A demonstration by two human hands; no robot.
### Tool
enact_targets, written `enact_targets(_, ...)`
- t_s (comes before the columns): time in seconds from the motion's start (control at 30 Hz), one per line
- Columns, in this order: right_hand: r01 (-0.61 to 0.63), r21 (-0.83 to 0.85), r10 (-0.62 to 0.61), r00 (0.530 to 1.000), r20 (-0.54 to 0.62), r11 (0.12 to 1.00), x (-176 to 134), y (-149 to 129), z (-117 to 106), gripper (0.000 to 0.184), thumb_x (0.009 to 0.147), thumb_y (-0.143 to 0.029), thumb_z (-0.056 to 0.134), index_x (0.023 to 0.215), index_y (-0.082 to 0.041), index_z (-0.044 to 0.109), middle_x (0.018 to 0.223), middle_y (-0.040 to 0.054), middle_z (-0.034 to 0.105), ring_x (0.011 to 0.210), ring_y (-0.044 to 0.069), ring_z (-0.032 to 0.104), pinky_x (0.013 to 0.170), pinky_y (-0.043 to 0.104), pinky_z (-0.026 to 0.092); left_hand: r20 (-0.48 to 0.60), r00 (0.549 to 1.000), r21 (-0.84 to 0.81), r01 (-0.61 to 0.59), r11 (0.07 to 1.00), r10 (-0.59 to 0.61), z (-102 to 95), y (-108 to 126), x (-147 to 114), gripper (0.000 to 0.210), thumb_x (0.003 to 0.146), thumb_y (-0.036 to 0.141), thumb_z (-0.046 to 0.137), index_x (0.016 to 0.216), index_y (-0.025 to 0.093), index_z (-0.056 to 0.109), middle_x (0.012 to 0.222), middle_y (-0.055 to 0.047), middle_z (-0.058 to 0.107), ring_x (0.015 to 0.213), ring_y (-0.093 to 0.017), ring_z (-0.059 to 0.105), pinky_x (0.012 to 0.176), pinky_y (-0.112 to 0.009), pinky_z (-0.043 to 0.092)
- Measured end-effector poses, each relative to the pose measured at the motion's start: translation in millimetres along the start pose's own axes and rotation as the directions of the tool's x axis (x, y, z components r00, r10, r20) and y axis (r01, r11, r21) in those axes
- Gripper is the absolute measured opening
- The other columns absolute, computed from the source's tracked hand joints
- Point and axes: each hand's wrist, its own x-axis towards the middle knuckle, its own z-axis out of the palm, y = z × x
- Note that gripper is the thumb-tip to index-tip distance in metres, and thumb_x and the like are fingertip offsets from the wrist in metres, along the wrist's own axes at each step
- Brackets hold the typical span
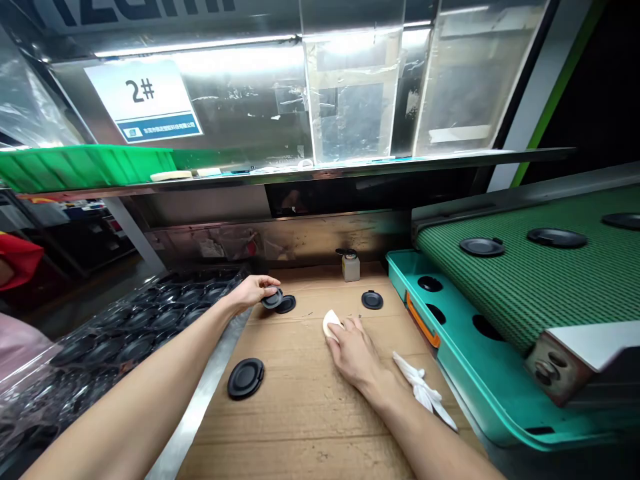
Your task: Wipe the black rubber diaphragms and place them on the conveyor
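My left hand [254, 291] pinches a round black plastic lid [272, 299] by its edge, at the left side of the cardboard. A second black lid [286, 305] lies right beside it, partly behind it. My right hand [351, 350] is closed on a white pad [331, 324], perhaps a sponge, near the middle of the cardboard [295, 413]; the fingers hide part of the pad. One more black lid [245, 379] rests nearer to me on the left. Farther back on the right lies another black lid [373, 300].
Clear trays [165, 307] of black lids stand at the left. A small bottle [351, 267] is at the back. White gloves [425, 390] lie by the teal bin [480, 387]. A green conveyor belt [540, 280] carries lids above the bin. A metal shelf [280, 175] crosses overhead.
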Motion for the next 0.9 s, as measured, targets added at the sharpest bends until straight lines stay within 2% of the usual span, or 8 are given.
enact_targets(0.2, -0.013, 0.022, 0.013, 1.0, 0.002, 1.0, -1, -1, -1, 0.024, 0.094, -0.031, 0.044, 0.105, -0.023, 0.064, 0.116, 0.0093, 0.059, 0.11, 0.024, 0.046, 0.093, 0.033, 0.038, -0.028, 0.999, 0.155, -0.023, 0.988, 0.028, 15.7, -17, 21, 0.047, 0.049, 0.041, 0.084, 0.081, 0.015, 0.062, 0.068, -0.003, 0.068, 0.065, -0.019, 0.064, 0.064, -0.029, 0.05)
enact_targets(0.3, -0.017, 0.02, 0.017, 1.0, 0.003, 1.0, -1, -1, -2, 0.025, 0.094, -0.031, 0.044, 0.105, -0.023, 0.064, 0.118, 0.0091, 0.058, 0.11, 0.025, 0.046, 0.095, 0.034, 0.036, -0.036, 0.999, 0.263, -0.027, 0.964, 0.038, 22.0, -26, 26, 0.046, 0.052, 0.049, 0.08, 0.077, 0.015, 0.065, 0.072, -0.007, 0.07, 0.069, -0.022, 0.067, 0.065, -0.031, 0.051)
enact_targets(0.4, -0.021, 0.011, 0.021, 1.0, 0.011, 1.0, 0, -1, -3, 0.025, 0.094, -0.032, 0.044, 0.108, -0.024, 0.064, 0.118, 0.0086, 0.059, 0.113, 0.025, 0.045, 0.097, 0.035, 0.035, -0.025, 0.998, 0.382, -0.041, 0.923, 0.055, 22.3, -28, 24, 0.052, 0.059, 0.057, 0.072, 0.086, 0.013, 0.07, 0.086, -0.012, 0.073, 0.084, -0.028, 0.068, 0.075, -0.033, 0.051)
enact_targets(0.47, -0.029, 0.004, 0.029, 0.999, 0.016, 1.0, 0, -2, -3, 0.026, 0.094, -0.033, 0.044, 0.109, -0.024, 0.063, 0.119, 0.0085, 0.058, 0.113, 0.025, 0.044, 0.097, 0.035, 0.035, -0.013, 0.997, 0.456, -0.062, 0.888, 0.077, 22.2, -25, 20, 0.062, 0.059, 0.06, 0.07, 0.1, 0.013, 0.07, 0.103, -0.015, 0.071, 0.101, -0.032, 0.065, 0.086, -0.035, 0.049)
enact_targets(0.57, -0.038, -0.003, 0.038, 0.999, 0.012, 0.999, 1, -3, -4, 0.026, 0.094, -0.036, 0.044, 0.107, -0.024, 0.063, 0.118, 0.0088, 0.058, 0.11, 0.025, 0.046, 0.094, 0.035, 0.037, 0.033, 0.993, 0.563, -0.109, 0.819, 0.11, 25.5, -16, 11, 0.082, 0.051, 0.059, 0.076, 0.118, 0.014, 0.065, 0.127, -0.017, 0.061, 0.122, -0.036, 0.053, 0.102, -0.038, 0.039)
enact_targets(0.73, -0.051, -0.031, 0.051, 0.999, 0.0, 0.998, 1, -5, -7, 0.025, 0.093, -0.037, 0.045, 0.103, -0.022, 0.062, 0.112, 0.0091, 0.059, 0.106, 0.025, 0.047, 0.09, 0.036, 0.04, 0.159, 0.982, 0.645, -0.185, 0.741, 0.107, 29.6, -6, 8, 0.073, 0.056, 0.051, 0.073, 0.12, 0.015, 0.065, 0.123, -0.015, 0.064, 0.114, -0.032, 0.059, 0.099, -0.035, 0.042)
enact_targets(0.83, -0.057, -0.037, 0.056, 0.998, -0.011, 0.998, 2, -5, -9, 0.024, 0.092, -0.036, 0.046, 0.103, -0.022, 0.062, 0.112, 0.0091, 0.059, 0.107, 0.026, 0.048, 0.09, 0.038, 0.041, 0.191, 0.978, 0.682, -0.196, 0.704, 0.087, 26.3, -4, 15, 0.072, 0.059, 0.047, 0.071, 0.124, 0.017, 0.061, 0.122, -0.014, 0.065, 0.112, -0.032, 0.06, 0.097, -0.035, 0.044)
enact_targets(0.9, -0.069, -0.03, 0.068, 0.997, -0.026, 0.997, 4, -5, -8, 0.025, 0.091, -0.038, 0.048, 0.103, -0.021, 0.062, 0.11, 0.0091, 0.06, 0.106, 0.027, 0.049, 0.089, 0.04, 0.042, 0.181, 0.979, 0.746, -0.2, 0.635, 0.096, 31.3, 8, 21, 0.079, 0.057, 0.05, 0.073, 0.126, 0.016, 0.059, 0.124, -0.016, 0.062, 0.113, -0.036, 0.058, 0.097, -0.038, 0.043)
